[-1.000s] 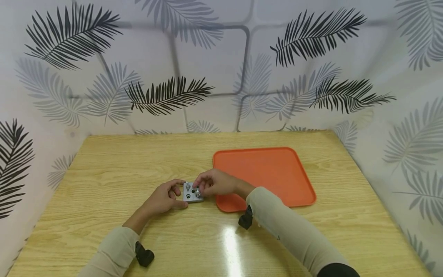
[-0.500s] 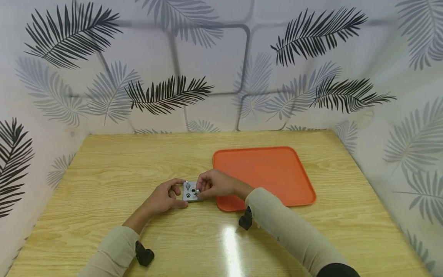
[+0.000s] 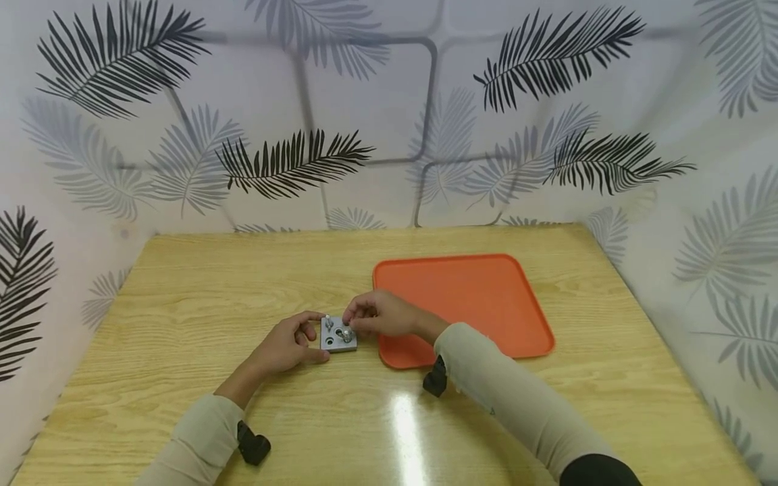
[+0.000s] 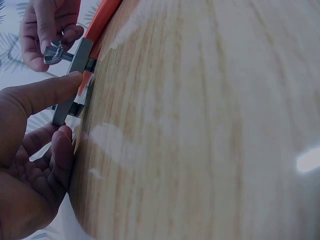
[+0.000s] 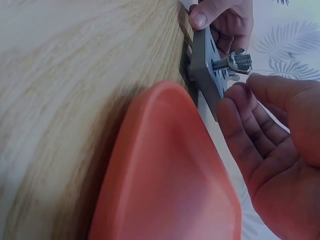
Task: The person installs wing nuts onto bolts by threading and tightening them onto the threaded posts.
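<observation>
My left hand [image 3: 286, 345] grips a small grey metal plate [image 3: 338, 345] by its left side, thumb at the near edge and fingers at the far edge. Two bolts with wing nuts rise from the plate, one wing nut [image 3: 329, 322] at the far left and another wing nut [image 3: 347, 335] at the right; round holes show between. Bolt heads [image 4: 90, 64] poke out underneath. Just beside the right-hand wing nut, my right hand [image 3: 384, 314] hovers with loosely bent fingers. In the right wrist view its thumb tip lies close to that wing nut [image 5: 240, 61], with nothing pinched.
An orange tray [image 3: 462, 297] lies right of the plate, partly under my right hand and forearm. The wooden table [image 3: 255, 270] reaches back to a leaf-patterned cloth [image 3: 389, 101]. Each sleeve cuff carries a black wrist camera [image 3: 252, 445].
My right hand has drawn slightly up and back from the right-hand wing nut, which now shows more fully. The left hand keeps its hold on the plate.
</observation>
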Demonstrator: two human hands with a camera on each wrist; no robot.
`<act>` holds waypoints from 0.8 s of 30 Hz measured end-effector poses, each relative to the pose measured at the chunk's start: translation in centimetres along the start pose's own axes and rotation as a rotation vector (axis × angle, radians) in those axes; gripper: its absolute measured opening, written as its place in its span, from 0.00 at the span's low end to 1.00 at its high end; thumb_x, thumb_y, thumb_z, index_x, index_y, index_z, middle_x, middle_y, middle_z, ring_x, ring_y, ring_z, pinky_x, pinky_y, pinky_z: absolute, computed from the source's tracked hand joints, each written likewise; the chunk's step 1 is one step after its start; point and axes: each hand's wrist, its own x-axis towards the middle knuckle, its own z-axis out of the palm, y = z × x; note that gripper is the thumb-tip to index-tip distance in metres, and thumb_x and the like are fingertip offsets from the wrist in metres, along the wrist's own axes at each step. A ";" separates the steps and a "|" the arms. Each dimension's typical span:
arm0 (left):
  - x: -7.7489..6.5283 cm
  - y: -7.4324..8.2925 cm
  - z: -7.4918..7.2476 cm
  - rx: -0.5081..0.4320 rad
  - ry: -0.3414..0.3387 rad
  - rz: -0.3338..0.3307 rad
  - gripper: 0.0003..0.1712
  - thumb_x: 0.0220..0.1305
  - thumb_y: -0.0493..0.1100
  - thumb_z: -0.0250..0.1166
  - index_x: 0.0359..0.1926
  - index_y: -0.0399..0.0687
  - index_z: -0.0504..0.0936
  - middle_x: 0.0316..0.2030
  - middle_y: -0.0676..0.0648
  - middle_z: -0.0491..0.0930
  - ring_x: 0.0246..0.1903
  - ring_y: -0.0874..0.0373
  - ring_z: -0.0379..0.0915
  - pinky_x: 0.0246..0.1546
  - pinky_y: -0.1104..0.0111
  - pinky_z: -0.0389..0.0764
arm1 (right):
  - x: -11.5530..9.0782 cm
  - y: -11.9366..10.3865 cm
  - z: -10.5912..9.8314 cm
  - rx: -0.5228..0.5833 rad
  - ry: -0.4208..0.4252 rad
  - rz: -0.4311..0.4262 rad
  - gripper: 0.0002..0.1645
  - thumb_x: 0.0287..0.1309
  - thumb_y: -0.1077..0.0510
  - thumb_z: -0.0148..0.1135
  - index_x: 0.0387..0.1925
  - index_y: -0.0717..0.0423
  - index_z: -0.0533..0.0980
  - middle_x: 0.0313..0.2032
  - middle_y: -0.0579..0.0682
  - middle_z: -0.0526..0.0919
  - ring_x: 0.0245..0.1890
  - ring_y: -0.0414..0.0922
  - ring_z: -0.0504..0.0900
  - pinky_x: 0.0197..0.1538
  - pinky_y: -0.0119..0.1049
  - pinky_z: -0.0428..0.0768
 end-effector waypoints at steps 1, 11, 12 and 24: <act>0.0 0.0 0.0 0.001 0.002 -0.001 0.39 0.52 0.43 0.78 0.65 0.43 0.73 0.39 0.45 0.72 0.30 0.57 0.64 0.29 0.70 0.69 | 0.0 -0.1 0.0 0.002 -0.010 0.000 0.10 0.68 0.64 0.59 0.47 0.63 0.80 0.35 0.61 0.85 0.28 0.36 0.78 0.35 0.27 0.78; -0.1 0.2 -0.2 -0.030 -0.006 0.014 0.40 0.52 0.42 0.78 0.66 0.41 0.72 0.39 0.44 0.71 0.29 0.58 0.63 0.28 0.71 0.68 | 0.0 -0.7 0.8 0.033 -0.006 0.044 0.13 0.58 0.64 0.69 0.45 0.65 0.81 0.32 0.57 0.85 0.28 0.33 0.78 0.35 0.25 0.77; -0.1 0.2 -0.2 -0.030 -0.005 0.017 0.40 0.53 0.42 0.78 0.66 0.41 0.72 0.40 0.44 0.72 0.29 0.58 0.63 0.28 0.71 0.68 | 0.0 -0.7 1.0 0.026 0.009 0.048 0.12 0.58 0.64 0.70 0.43 0.64 0.81 0.31 0.55 0.85 0.28 0.33 0.78 0.34 0.25 0.77; 0.0 -0.1 -0.2 0.001 0.002 0.007 0.40 0.52 0.43 0.78 0.65 0.42 0.72 0.38 0.45 0.72 0.29 0.58 0.64 0.29 0.71 0.68 | -0.3 -0.3 1.0 0.009 0.125 0.078 0.09 0.63 0.55 0.67 0.37 0.58 0.80 0.29 0.51 0.82 0.25 0.36 0.76 0.31 0.29 0.77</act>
